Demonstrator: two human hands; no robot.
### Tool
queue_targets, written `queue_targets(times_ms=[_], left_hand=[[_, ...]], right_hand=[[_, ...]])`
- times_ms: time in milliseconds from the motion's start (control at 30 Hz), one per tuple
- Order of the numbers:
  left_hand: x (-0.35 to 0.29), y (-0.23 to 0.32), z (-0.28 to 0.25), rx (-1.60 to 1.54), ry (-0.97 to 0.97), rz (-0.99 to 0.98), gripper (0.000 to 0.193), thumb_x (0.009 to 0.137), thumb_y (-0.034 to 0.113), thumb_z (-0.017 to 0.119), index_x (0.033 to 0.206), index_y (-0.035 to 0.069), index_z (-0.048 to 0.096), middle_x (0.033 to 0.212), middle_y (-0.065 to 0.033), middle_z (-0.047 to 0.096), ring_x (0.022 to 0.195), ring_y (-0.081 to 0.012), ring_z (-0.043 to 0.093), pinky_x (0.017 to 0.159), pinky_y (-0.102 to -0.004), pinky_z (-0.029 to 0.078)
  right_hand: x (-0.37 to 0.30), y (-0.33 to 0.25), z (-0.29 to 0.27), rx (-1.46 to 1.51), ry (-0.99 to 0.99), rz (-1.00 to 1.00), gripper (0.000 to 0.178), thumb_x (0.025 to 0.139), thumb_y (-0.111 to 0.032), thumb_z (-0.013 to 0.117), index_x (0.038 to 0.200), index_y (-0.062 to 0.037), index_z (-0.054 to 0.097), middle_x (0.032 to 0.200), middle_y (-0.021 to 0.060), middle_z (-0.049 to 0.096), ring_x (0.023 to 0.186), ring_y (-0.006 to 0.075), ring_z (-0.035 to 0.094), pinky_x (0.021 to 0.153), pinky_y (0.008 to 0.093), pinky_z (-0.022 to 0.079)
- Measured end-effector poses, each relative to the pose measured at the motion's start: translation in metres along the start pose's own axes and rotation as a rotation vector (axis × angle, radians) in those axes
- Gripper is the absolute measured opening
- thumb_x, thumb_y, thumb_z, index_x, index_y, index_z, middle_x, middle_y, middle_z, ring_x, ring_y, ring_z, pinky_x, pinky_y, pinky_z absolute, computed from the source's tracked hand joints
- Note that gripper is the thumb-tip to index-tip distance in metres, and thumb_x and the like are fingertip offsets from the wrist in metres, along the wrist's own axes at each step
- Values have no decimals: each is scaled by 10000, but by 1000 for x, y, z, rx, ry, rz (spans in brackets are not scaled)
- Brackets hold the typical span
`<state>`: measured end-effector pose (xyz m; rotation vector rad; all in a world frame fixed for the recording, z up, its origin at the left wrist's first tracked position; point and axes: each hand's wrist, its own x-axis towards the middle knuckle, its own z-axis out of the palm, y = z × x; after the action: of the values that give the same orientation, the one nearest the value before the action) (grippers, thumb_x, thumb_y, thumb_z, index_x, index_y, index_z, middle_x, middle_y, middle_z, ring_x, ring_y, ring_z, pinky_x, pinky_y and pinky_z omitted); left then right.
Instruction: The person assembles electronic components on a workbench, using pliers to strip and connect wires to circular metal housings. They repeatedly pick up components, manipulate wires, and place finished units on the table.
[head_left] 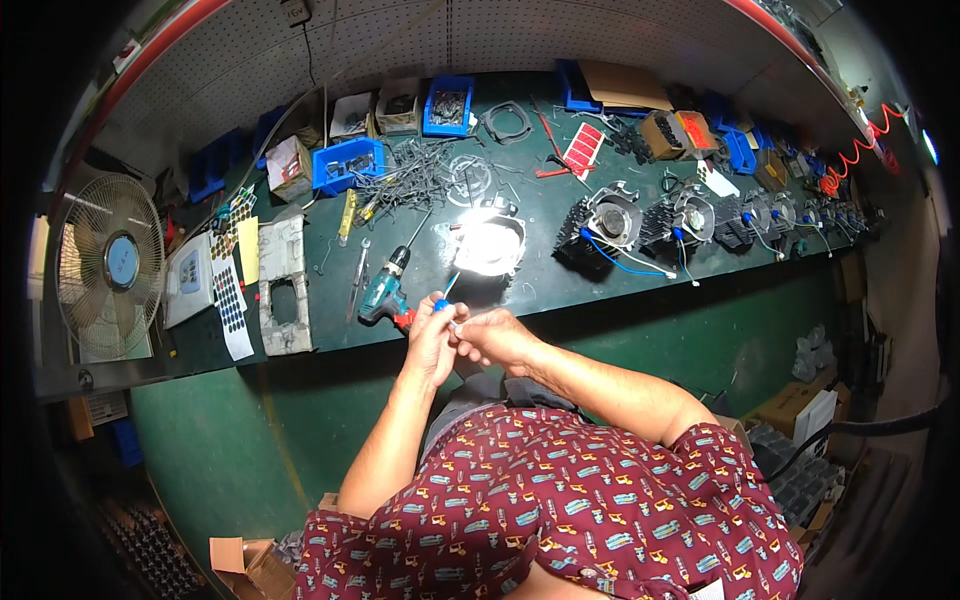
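Observation:
My left hand (430, 335) and my right hand (492, 338) meet close together just in front of the green workbench (560, 290). Between them they hold a thin white wire with a small blue connector (442, 303) at its end. The wire (452, 284) runs up toward a brightly lit metal part (490, 246) on the bench. A teal cordless drill (385, 292) lies on the bench just left of my left hand.
A row of black finned metal parts with blue-tipped wires (610, 222) lines the bench to the right. Blue bins (348, 163), small boxes and a heap of loose metal clips (415, 172) sit at the back. A desk fan (108, 265) stands far left.

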<state>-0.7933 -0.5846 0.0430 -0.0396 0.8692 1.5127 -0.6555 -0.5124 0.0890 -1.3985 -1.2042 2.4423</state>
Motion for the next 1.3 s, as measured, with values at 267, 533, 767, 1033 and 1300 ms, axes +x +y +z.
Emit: queue_targets(times_ms=[267, 533, 767, 1033, 1300], left_hand=[[-3, 5, -1, 432, 212, 135, 312, 986, 115, 706, 1227, -10, 551, 835, -59, 672, 687, -96, 613, 587, -239, 500], [45, 8, -6, 374, 249, 110, 272, 972, 85, 717, 1208, 9, 605, 868, -74, 680, 663, -115, 628, 569, -242, 520], [94, -2, -4, 752, 227, 249, 324, 920, 45, 749, 1202, -3, 599, 868, -60, 690, 682, -100, 618, 594, -240, 523], [98, -18, -11, 788, 140, 457, 321, 919, 9, 736, 1197, -36, 582, 907, -70, 703, 800, -120, 656, 701, -252, 540], [76, -17, -5, 615, 288, 309, 271, 1006, 62, 663, 1249, -41, 603, 995, -70, 704, 842, -108, 674, 749, -271, 623]], right_hand=[[-3, -2, 1, -960, 148, -606, 260, 952, -244, 632, 892, -20, 747, 788, 237, 696, 756, 432, 697, 688, 503, 554], [-3, -16, 7, -1194, 125, -689, 238, 935, -220, 649, 817, -27, 721, 744, 229, 695, 741, 440, 699, 680, 543, 564], [0, -12, -4, -1321, 33, -686, 246, 927, -215, 665, 759, -38, 699, 697, 222, 675, 697, 438, 692, 653, 540, 561], [-21, -32, -35, -1152, 52, -611, 304, 929, -333, 692, 843, -43, 725, 829, 226, 705, 827, 437, 699, 748, 545, 548], [98, -96, -120, -803, 662, -1008, 640, 775, -383, 845, 1258, 0, 672, 1243, 214, 689, 1263, 399, 577, 1149, 464, 400]])
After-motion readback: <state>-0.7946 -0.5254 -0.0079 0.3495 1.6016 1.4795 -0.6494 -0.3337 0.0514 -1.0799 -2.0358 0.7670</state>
